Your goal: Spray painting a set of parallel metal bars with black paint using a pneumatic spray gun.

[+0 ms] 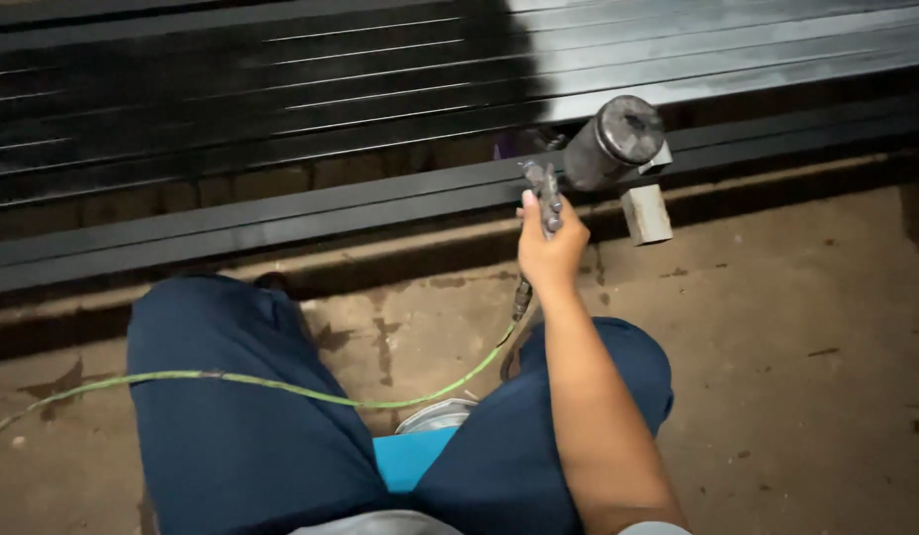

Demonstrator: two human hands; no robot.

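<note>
My right hand [551, 248] grips the handle of a grey paint spray gun [545, 193], fingers wrapped round it. The gun's round dark cup [614, 141] tilts up to the right. Its nozzle points toward long black-painted metal bars [281, 119] laid side by side in front of me. A green air hose [281, 386] runs from the gun's base across my knees to the left. My left hand is out of sight.
I squat on a stained concrete floor [796, 327], my knees in dark blue trousers [232, 396]. A small pale block [646, 213] sits under the nearest bar. A light blue seat [410, 458] shows between my legs. The bars' right ends look grey and glossy.
</note>
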